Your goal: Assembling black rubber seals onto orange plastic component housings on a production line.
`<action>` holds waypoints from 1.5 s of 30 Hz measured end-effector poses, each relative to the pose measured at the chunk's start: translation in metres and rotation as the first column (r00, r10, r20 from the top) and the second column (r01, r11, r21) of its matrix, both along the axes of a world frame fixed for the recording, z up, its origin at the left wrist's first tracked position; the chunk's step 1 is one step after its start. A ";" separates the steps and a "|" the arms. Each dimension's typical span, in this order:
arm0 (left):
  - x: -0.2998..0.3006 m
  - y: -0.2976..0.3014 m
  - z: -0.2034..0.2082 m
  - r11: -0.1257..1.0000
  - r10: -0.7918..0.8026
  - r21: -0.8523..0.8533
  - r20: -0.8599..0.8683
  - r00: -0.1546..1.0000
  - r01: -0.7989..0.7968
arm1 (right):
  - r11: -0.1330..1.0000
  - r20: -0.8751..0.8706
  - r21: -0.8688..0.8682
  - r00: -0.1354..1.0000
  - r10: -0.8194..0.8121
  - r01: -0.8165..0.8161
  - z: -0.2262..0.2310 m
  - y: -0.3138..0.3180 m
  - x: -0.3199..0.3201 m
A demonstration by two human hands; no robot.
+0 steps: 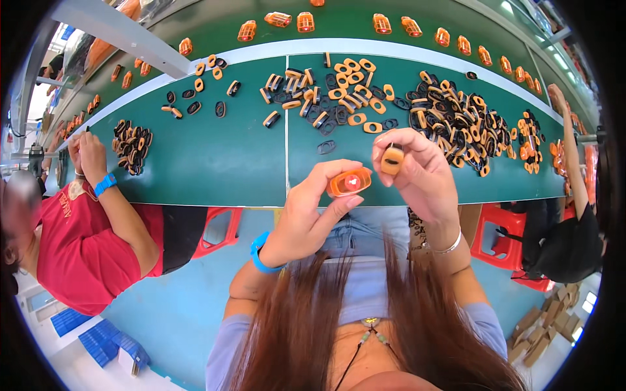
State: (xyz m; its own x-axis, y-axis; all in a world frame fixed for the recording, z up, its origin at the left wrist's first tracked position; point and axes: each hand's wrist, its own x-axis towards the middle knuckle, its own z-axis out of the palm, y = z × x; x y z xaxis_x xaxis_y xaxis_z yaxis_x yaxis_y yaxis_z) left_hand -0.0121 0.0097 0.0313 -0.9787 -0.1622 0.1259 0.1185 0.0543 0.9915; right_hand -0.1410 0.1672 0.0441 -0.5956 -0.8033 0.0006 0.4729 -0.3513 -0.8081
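My left hand (310, 212) grips a translucent orange plastic housing (349, 183), tilted so its open end shows a small red piece inside. Just to its right, my right hand (424, 179) pinches an oval ring cap (392, 159), tan-orange with a black part. The two pieces are close together but apart, above the front edge of the green table (222, 176). Beyond my hands lies a loose group of tan and black oval rings (355, 78). A larger heap of the same rings (463, 124) is to the right.
Orange housings (305, 22) stand spaced along a green strip behind a white rail (365, 47). At left, a co-worker in a red shirt (98, 241) handles something beside a small ring pile (132, 146). Another person's arm (570, 143) reaches in at right. Red stools (499, 238) flank me.
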 end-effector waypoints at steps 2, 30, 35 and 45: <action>-0.005 0.000 0.006 0.995 0.000 -0.096 -0.069 0.998 -0.007 | 0.992 -0.302 0.037 0.948 -0.102 0.119 0.004 0.002 0.003; -0.020 0.008 -0.024 0.992 0.043 -0.091 -0.416 0.908 -0.089 | 0.871 -0.962 0.018 0.247 -0.119 0.491 0.032 0.003 0.028; -0.015 0.010 -0.023 0.985 0.028 -0.149 -0.348 0.937 -0.084 | 0.873 -0.990 0.008 0.129 -0.063 0.488 0.033 -0.002 0.028; -0.011 0.014 -0.013 0.970 0.024 -0.222 -0.306 0.952 -0.096 | 0.881 -0.984 0.006 0.159 -0.078 0.473 0.030 -0.001 0.028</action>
